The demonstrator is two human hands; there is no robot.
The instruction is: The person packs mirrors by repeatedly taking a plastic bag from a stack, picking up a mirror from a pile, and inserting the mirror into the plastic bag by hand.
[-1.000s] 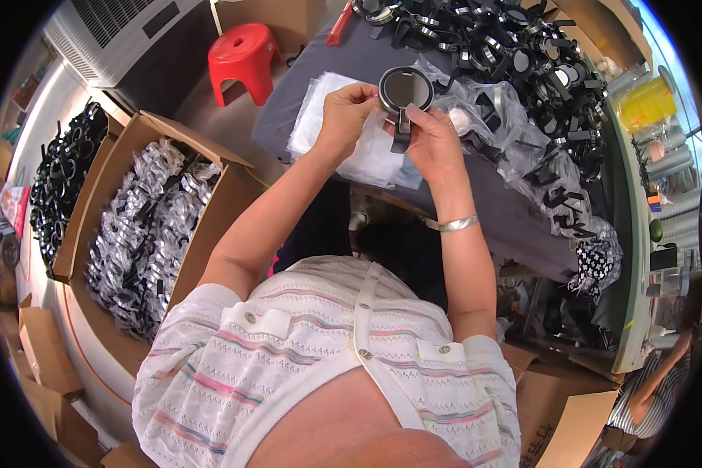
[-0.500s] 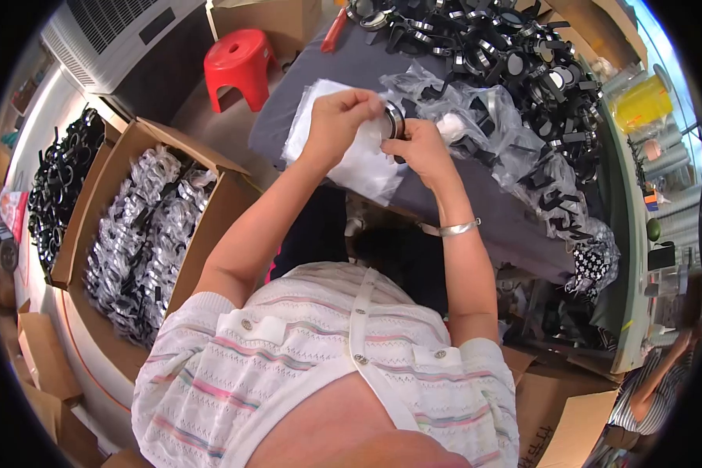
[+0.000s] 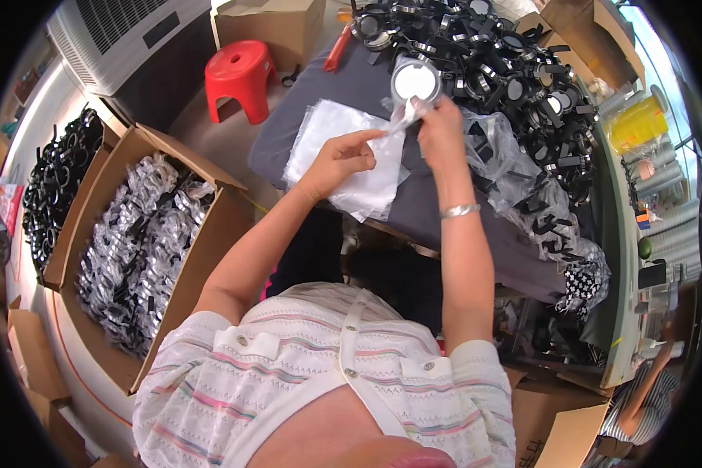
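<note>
My right hand (image 3: 442, 132) is closed on a round metal-rimmed piece with a white face (image 3: 415, 81), which sits in clear plastic at the near edge of the pile. A twisted tail of the plastic bag (image 3: 402, 118) hangs from it toward my left hand (image 3: 339, 162). That hand is open, thumb and forefinger apart, with the forefinger's tip at or close to the tail; I cannot tell whether they touch. Below it a stack of clear flat bags (image 3: 351, 183) lies on the grey cloth (image 3: 288, 117).
Black and silver round pieces (image 3: 515, 66) heap at the table's back right, with bagged ones (image 3: 515, 164) beside them. On the left stand a carton (image 3: 225, 222) of bagged pieces and a red stool (image 3: 238, 70). Another person's arm (image 3: 647, 390) shows at lower right.
My right hand has moved up and away with the round piece, whose white face now shows inside plastic. My left hand has come off it, moved slightly down and opened.
</note>
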